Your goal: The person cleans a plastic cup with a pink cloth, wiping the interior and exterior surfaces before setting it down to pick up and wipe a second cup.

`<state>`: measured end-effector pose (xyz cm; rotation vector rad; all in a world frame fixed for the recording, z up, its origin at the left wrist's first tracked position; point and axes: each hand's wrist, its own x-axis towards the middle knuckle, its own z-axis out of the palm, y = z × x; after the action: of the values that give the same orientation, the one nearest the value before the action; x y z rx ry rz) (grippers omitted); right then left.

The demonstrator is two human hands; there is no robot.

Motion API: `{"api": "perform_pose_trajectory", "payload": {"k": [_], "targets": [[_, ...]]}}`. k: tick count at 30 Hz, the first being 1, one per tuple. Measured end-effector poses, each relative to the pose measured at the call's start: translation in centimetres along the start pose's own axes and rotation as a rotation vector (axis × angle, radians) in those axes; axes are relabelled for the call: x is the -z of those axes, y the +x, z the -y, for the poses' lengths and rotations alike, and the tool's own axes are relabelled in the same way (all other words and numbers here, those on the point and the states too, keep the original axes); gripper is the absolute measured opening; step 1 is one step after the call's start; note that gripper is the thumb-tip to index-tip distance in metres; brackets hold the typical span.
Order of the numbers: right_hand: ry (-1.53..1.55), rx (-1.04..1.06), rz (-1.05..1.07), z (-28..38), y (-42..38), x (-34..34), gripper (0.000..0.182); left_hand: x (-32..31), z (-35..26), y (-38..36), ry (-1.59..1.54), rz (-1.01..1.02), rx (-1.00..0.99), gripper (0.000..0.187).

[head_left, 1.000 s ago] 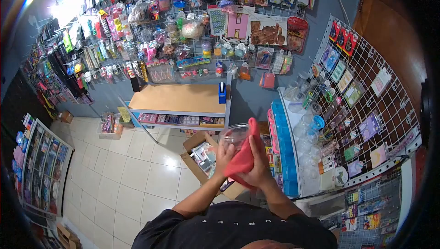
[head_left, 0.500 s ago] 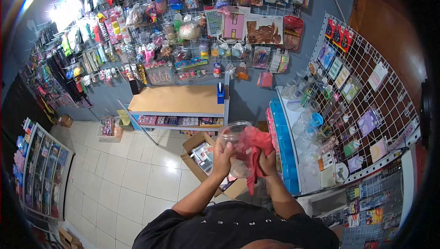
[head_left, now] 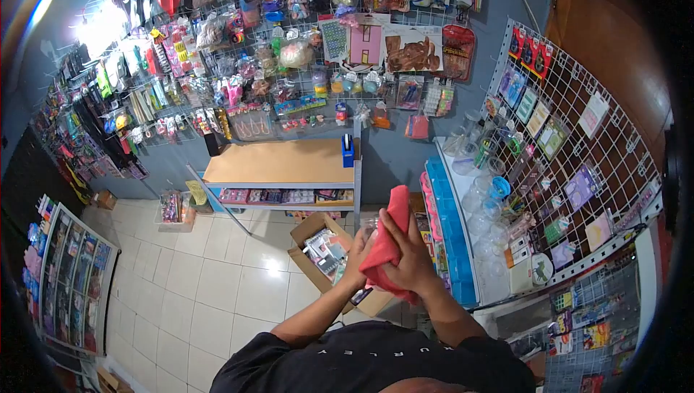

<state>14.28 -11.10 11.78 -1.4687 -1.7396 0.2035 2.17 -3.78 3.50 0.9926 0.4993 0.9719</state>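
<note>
A red cloth (head_left: pixel 383 252) is bunched in front of my chest, with its upper end sticking up. My right hand (head_left: pixel 410 255) is wrapped round the cloth from the right. From the left, my left hand (head_left: pixel 356 261) grips a clear plastic container (head_left: pixel 369 225), of which only a small part shows beside the cloth. The rest of the container is hidden by the cloth and my hands. Under my hands an open cardboard box (head_left: pixel 302 231) holds packaged items.
Clear containers (head_left: pixel 486 237) stand on a white shelf at the right, beside blue trays (head_left: pixel 450 230). A wooden-topped shelf (head_left: pixel 278 161) with a blue tape dispenser (head_left: pixel 348 153) is ahead. Wire racks (head_left: pixel 611 147) hold packets. Pale floor tiles (head_left: pixel 210 284) lie at the left.
The cloth has moved across the container and now covers most of it. My right hand has turned and moved up over the cloth. The container has tilted and shows less.
</note>
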Motion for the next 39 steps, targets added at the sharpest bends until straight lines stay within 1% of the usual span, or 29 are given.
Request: {"api": "perform_pose_trajectory", "payload": {"k": [1, 2, 5, 7, 8, 11, 13, 14, 15, 17, 18, 21, 22, 25, 26, 27, 29, 30, 33, 35, 36, 38, 39], "targets": [[0.086, -0.018, 0.003, -0.3, 0.3, 0.1, 0.092, 0.0, 0.0, -0.3, -0.032, -0.010, -0.006, 0.035], [0.108, -0.011, -0.018, -0.3, 0.6, 0.3, 0.091, 0.6, 0.3, -0.1, 0.091, 0.024, -0.049, 0.039], [0.317, 0.063, -0.131, -3.6, 0.6, -1.4, 0.081, -0.3, -1.1, -0.6, -0.091, 0.017, -0.094, 0.049], [0.737, -0.236, -0.051, -6.4, -1.1, -3.5, 0.061, 0.4, -1.3, -0.7, -0.069, 0.072, -0.112, 0.058], [0.876, -0.347, -0.046, -7.2, -1.7, -3.9, 0.059, 0.7, -1.4, -0.7, -0.059, 0.099, -0.122, 0.062], [0.846, -0.444, -0.029, -9.0, -3.0, -5.4, 0.050, 1.6, -0.8, -0.3, -0.026, 0.076, -0.196, 0.074], [0.658, -0.448, -0.009, -10.2, -3.6, -6.3, 0.047, 1.8, -1.1, -0.2, -0.057, 0.045, -0.199, 0.077], [0.656, -0.439, -0.031, -10.7, -3.9, -6.6, 0.041, 1.8, -1.4, 0.0, -0.072, 0.030, -0.199, 0.078], [0.653, -0.429, -0.052, -9.4, -3.4, -6.2, 0.035, 1.9, -1.7, 0.2, -0.093, 0.011, -0.197, 0.078], [0.575, -0.409, -0.026, -7.1, -2.7, -5.5, 0.032, 2.1, -2.3, 0.7, -0.131, -0.028, -0.200, 0.080], [0.567, -0.369, -0.079, -6.3, -2.6, -5.7, 0.029, 2.5, -2.1, 1.0, -0.109, -0.058, -0.216, 0.078], [0.565, -0.325, -0.006, -5.6, -2.6, -5.8, 0.028, 4.1, -1.8, 1.8, -0.205, -0.126, -0.204, 0.075], [0.533, -0.266, -0.006, -4.7, -2.3, -5.3, 0.026, 4.4, -1.9, 2.3, -0.239, -0.177, -0.180, 0.074], [0.563, -0.289, 0.048, -5.8, -2.7, -5.1, 0.025, 5.1, -3.0, 2.5, -0.307, -0.246, -0.164, 0.077], [0.661, -0.380, 0.034, -8.8, -3.9, -6.3, 0.027, 5.9, -2.8, 2.9, -0.333, -0.285, -0.166, 0.078], [0.810, -0.382, -0.079, -8.6, -3.7, -6.3, 0.030, 6.1, -3.0, 3.0, -0.309, -0.299, -0.180, 0.078], [0.848, -0.431, -0.204, -8.3, -3.2, -5.3, 0.033, 6.4, -3.4, 3.1, -0.263, -0.327, -0.206, 0.078], [0.855, -0.434, -0.235, -8.6, -3.2, -5.2, 0.041, 6.4, -3.4, 3.1, -0.240, -0.343, -0.206, 0.074], [0.730, -0.264, -0.192, -7.5, -2.3, -4.8, 0.058, 7.5, -0.8, 3.5, -0.237, -0.283, -0.123, 0.060], [0.268, 0.102, -0.034, -5.4, -1.1, -5.0, 0.089, 4.2, -0.2, 2.6, -0.104, -0.223, -0.039, 0.062], [0.297, 0.066, -0.053, -4.3, -0.7, -4.5, 0.091, 3.8, 0.9, 2.1, 0.012, -0.201, -0.092, 0.065], [0.350, 0.004, -0.091, -2.9, 0.2, -3.6, 0.096, 3.9, 1.1, 1.8, -0.085, -0.138, -0.062, 0.069], [0.355, -0.003, -0.088, -3.5, 0.4, -3.6, 0.097, 4.1, 0.9, 2.0, -0.134, -0.107, -0.052, 0.070]]}}
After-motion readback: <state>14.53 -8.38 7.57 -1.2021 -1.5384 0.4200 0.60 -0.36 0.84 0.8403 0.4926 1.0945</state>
